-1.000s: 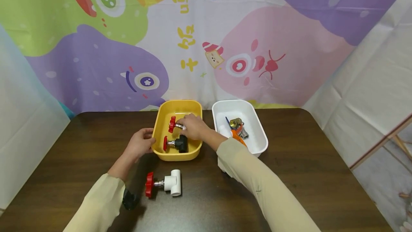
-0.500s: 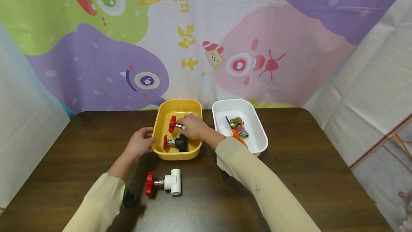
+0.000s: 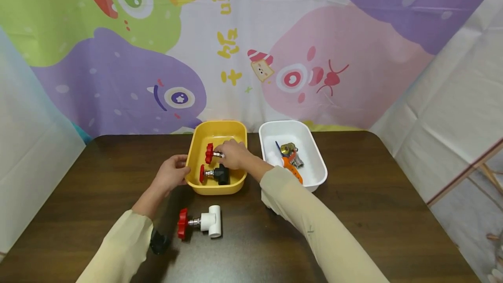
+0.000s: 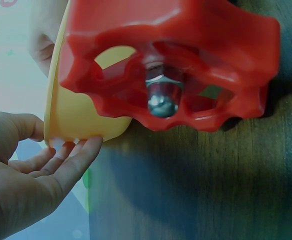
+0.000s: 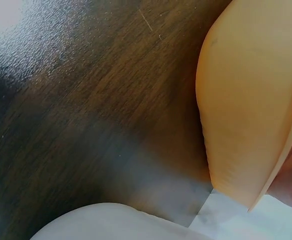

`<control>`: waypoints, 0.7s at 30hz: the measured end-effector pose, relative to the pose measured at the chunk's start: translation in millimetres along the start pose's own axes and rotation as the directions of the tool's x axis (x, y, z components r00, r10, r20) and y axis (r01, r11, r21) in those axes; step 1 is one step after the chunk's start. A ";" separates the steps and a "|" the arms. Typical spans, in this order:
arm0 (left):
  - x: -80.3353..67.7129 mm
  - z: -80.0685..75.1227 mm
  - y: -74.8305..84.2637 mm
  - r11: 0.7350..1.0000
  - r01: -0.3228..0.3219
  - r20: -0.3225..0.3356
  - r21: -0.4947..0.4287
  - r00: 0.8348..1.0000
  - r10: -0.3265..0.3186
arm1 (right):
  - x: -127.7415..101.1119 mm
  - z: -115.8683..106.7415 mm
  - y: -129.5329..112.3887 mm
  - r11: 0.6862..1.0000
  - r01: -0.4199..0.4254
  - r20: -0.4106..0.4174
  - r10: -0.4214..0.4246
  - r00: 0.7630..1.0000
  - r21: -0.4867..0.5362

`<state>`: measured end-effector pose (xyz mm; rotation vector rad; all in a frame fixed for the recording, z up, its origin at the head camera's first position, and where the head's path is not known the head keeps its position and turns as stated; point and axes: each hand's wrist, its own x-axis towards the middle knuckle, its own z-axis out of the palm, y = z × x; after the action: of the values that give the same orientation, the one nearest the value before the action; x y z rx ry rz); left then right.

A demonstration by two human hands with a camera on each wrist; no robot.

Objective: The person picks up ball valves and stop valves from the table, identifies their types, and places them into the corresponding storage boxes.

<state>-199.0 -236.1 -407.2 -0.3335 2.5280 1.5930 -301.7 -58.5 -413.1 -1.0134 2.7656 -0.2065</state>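
Note:
My left hand (image 3: 171, 174) holds the left wall of the yellow tub (image 3: 216, 191), thumb at the rim and fingers along the outside, as the left wrist view shows. Inside the tub my right hand (image 3: 235, 153) grips a valve with a red handwheel (image 3: 209, 153); the hand hides the valve's body. A black tee valve (image 3: 222, 174) with a red handwheel lies in front of it in the tub. On the table before the tub lies a white tee valve (image 3: 210, 222), its red handwheel (image 4: 176, 30) large in the left wrist view.
Right of the yellow tub stands a white tub (image 3: 319, 163) with brass and metal fittings (image 3: 289, 149) and an orange-handled tool (image 3: 292, 170). The right forearm passes over its near left corner. A printed curtain (image 3: 243, 99) hangs behind the brown table (image 3: 373, 213).
The right hand and sleeve have shifted slightly left, and the gripped valve's red handwheel has moved a little with them. The left hand stays at the tub.

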 end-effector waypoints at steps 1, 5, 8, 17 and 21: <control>-0.1 -0.1 0.0 1.000 0.001 0.001 0.001 1.000 -0.001 | 0.2 0.2 -0.3 1.000 -0.003 0.005 0.003 1.000 0.012; -1.4 0.8 0.5 1.000 0.002 0.001 -0.001 1.000 -0.002 | 0.6 0.1 -1.5 0.998 -0.019 0.027 0.018 0.999 0.064; -2.3 1.5 1.1 1.000 0.000 -0.011 -0.006 1.000 -0.001 | 0.6 -0.8 -2.1 0.996 -0.026 0.036 0.023 0.999 0.087; -1.1 -0.1 1.7 1.000 0.001 0.006 -0.003 1.000 -0.001 | 0.8 -1.8 -2.4 0.995 0.001 0.030 -0.004 1.000 0.097; -2.4 -0.3 1.6 1.000 -0.002 0.005 0.001 1.000 0.002 | 0.7 -1.1 -2.9 0.994 0.005 0.025 -0.007 1.000 0.107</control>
<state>-197.1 -235.4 -405.2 -0.3275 2.5262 1.5912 -300.7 -61.1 -411.6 -0.9904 2.6973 -0.3367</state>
